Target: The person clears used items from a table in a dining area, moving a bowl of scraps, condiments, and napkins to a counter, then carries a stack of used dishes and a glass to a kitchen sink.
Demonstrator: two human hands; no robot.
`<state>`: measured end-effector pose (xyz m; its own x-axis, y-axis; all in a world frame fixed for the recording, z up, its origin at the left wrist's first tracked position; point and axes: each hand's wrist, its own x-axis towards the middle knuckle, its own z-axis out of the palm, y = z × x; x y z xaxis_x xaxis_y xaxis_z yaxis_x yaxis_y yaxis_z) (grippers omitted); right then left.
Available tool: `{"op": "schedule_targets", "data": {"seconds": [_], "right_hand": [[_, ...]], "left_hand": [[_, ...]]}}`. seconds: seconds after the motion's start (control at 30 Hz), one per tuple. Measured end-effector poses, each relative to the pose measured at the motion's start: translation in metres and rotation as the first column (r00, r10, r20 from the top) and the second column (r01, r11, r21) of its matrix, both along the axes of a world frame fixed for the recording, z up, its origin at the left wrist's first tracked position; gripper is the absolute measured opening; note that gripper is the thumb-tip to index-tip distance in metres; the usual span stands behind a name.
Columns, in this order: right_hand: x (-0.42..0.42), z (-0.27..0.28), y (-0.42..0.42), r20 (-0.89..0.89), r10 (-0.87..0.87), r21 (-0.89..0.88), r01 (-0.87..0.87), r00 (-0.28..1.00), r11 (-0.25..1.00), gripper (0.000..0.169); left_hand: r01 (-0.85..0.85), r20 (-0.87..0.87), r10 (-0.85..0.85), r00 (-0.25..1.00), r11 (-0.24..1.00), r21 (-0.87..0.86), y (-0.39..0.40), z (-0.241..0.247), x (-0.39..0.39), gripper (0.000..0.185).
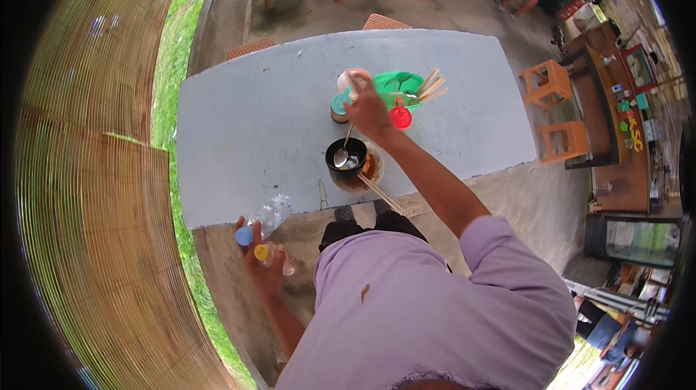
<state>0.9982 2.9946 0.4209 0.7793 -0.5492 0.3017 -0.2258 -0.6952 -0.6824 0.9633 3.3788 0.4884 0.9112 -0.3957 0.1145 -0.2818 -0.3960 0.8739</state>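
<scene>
Two clear plastic bottles are held in my left hand (267,270), off the table's near left edge. One bottle (276,210) wears a blue cap, the other (288,265) a yellow cap. My right hand (370,112) is stretched across the table, its fingers over a pinkish round container (348,79) and beside a jar with a teal lid (341,104). Whether it grips either cannot be made out. Nearer me, a black bowl (340,172) with a metal spoon (341,158) inside sits over a plate (379,159) stained reddish brown. Two chopsticks (383,196) jut from the plate towards me.
A green basket (391,79) with utensils and several chopsticks (432,86) stands beside a red lidded container (401,118) on the grey table (244,118). Orange stools (549,83) line the right and far sides. A bamboo screen (92,172) is at left. Other people are farther off.
</scene>
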Motion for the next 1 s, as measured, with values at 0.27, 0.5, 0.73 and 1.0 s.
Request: {"op": "schedule_targets", "data": {"seconds": [0.27, 0.5, 0.73, 1.0], "right_hand": [[-0.161, -0.093, -0.029, -0.095, -0.317, 0.368, 0.33, 0.943, 0.869, 0.077], [-0.113, -0.141, -0.034, -0.014, -0.176, 0.448, 0.164, 0.984, 0.879, 0.076], [-0.094, -0.118, -0.031, -0.088, -0.095, 0.582, 0.129, 0.992, 0.803, 0.062], [-0.14, -0.189, -0.101, -0.076, -0.45, 0.591, 0.403, 0.89, 0.698, 0.062]], "left_hand": [[-0.017, -0.023, 0.016, 1.0, 0.999, -0.032, -0.031, 0.01, -0.011, 0.063], [-0.018, 0.045, 0.018, 0.999, 1.0, 0.015, -0.042, 0.011, -0.031, 0.063], [-0.111, -0.021, 0.112, 0.993, 0.992, 0.058, -0.06, 0.023, -0.06, 0.065], [-0.126, -0.012, 0.128, 0.992, 0.983, 0.132, -0.064, 0.011, -0.075, 0.064]]}}
